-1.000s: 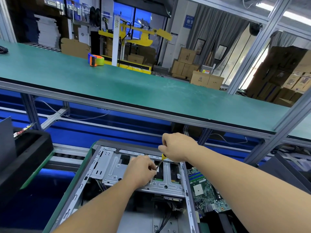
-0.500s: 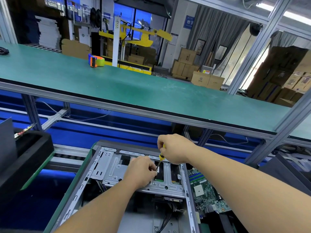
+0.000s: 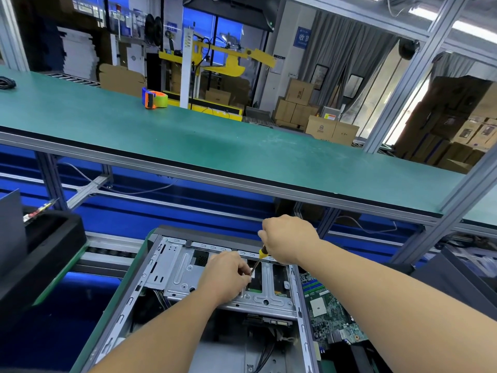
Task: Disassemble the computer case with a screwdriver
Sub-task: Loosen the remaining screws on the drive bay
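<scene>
- At the bottom centre of the head view, the computer case [image 3: 188,313] lies open on its side, its metal drive bracket [image 3: 183,275] facing up.
- Right hand [image 3: 289,239] is clenched round the handle of the screwdriver [image 3: 258,258], whose shaft slants down to the bracket.
- Left hand [image 3: 227,278] pinches near the tip; whether it holds shaft or screw, I cannot tell.
- Keep the shaft in line with the screw, press firmly while turning, and let those fingertips catch the screw before it drops beside the motherboard [image 3: 330,310].
</scene>
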